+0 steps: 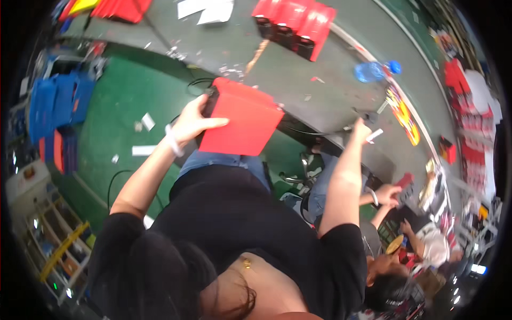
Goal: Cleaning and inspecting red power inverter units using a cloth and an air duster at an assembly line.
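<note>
My left hand (190, 124) grips a red box (242, 120) by its black left side, with the thumb lying across the red face. The box is held in front of my body, near the edge of the grey worktable (208, 50). Farther right, my right hand (361, 130) is over the table, its fingers closed around a small dark object (368, 116) whose kind is blurred. A thin dark cable (314, 132) runs toward that hand. Beside the fingers shows a narrow white strip (375, 136).
Several red boxes with black ends (293, 24) stand on the table's far side. A blue-capped bottle (370, 71), a yellow-and-red printed sheet (402, 114) and white papers (213, 9) lie about. At right, a co-worker's hand (388, 195) holds a reddish piece. Blue bins (58, 101) stand left.
</note>
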`<state>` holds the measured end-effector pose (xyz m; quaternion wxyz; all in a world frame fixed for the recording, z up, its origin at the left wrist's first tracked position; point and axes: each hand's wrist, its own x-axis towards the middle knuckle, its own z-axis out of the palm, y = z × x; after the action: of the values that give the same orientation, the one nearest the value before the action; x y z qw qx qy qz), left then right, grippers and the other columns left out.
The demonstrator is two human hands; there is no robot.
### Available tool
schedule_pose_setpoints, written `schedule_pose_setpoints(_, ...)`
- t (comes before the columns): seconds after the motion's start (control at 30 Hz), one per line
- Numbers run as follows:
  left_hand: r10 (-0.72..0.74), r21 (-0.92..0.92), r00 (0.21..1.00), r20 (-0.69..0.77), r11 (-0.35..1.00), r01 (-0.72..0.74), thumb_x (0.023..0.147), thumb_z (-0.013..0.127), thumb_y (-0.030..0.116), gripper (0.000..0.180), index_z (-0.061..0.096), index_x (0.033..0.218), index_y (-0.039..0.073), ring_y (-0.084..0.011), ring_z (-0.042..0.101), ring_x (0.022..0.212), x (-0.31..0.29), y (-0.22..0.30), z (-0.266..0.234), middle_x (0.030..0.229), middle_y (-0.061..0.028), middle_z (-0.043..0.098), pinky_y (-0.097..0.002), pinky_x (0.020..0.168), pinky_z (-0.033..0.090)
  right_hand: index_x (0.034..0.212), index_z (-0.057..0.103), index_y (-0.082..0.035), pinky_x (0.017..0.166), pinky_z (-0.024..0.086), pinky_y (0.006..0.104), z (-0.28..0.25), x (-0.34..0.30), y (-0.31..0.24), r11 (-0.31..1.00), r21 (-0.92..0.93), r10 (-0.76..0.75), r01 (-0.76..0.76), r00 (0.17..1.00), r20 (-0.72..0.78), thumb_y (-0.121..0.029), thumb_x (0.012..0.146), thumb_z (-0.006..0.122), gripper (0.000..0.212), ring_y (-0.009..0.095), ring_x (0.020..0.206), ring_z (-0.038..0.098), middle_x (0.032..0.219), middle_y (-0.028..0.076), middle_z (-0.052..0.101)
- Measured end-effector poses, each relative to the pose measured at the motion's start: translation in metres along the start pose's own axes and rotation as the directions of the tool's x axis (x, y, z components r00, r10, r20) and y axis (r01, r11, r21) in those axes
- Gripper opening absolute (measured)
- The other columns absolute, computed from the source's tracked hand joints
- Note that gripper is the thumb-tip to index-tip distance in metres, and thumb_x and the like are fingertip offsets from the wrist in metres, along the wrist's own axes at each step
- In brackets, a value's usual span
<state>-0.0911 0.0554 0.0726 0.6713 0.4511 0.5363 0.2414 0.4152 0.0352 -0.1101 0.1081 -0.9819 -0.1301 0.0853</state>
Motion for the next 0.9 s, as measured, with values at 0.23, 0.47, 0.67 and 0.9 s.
schedule_pose_setpoints(0.23,0.001,-0.149,0.998,-0.062,0.989,-0.01,0.07,0.077,0.011,0.059,0.047,0.117,-0.006,-0.0155,0.057,0.099,-0.002,-0.003,-0.023,0.11,-0.0105,0.058,-0.0296,0.089,0.045,0.089,0.052,-0.002,0.082,0.051,0.0381,-0.049,-0.079,0.014,-0.223,0.888,-0.236,-0.403,0.906,0.352,0.005,0.072,0.051,0.018,0.028,0.094,0.061,0.103,0.017,0.061)
schedule_pose_setpoints(0.47,0.046,-0.094,0.985,-0.166,0.994,-0.063,0.069,0.078,0.013,0.054,0.05,0.112,-0.004,-0.0148,0.058,0.097,-0.009,-0.02,-0.061,0.107,-0.0096,0.06,-0.0286,0.087,0.045,0.11,0.051,-0.002,0.065,0.051,0.0238,-0.167,-0.223,-0.056,0.304,0.951,-0.946,0.059,0.137,0.293,-0.014,0.088,0.055,0.025,0.025,0.11,0.053,0.109,0.013,0.057)
schedule_pose_setpoints(0.67,0.112,0.053,0.904,-0.412,0.994,-0.099,0.068,0.079,0.012,0.055,0.052,0.114,-0.002,-0.0155,0.057,0.096,-0.027,-0.059,-0.089,0.109,-0.0097,0.06,-0.0291,0.087,0.045,0.079,0.055,0.001,0.062,0.044,0.0361,-0.149,-0.312,-0.091,0.424,0.654,-0.604,0.627,-0.342,0.72,-0.032,0.085,0.058,0.033,0.029,0.061,0.053,0.066,0.017,0.055)
schedule_pose_setpoints(0.9,0.064,-0.016,0.866,-0.495,0.996,-0.082,0.068,0.078,0.011,0.056,0.051,0.115,-0.003,-0.0166,0.058,0.098,-0.047,-0.1,-0.107,0.11,-0.0104,0.06,-0.0303,0.087,0.046,0.074,0.056,-0.001,0.062,0.045,0.0419,-0.132,-0.34,-0.106,0.299,0.631,-0.581,0.716,-0.388,0.715,-0.037,0.083,0.058,0.037,0.036,0.067,0.059,0.066,0.019,0.057)
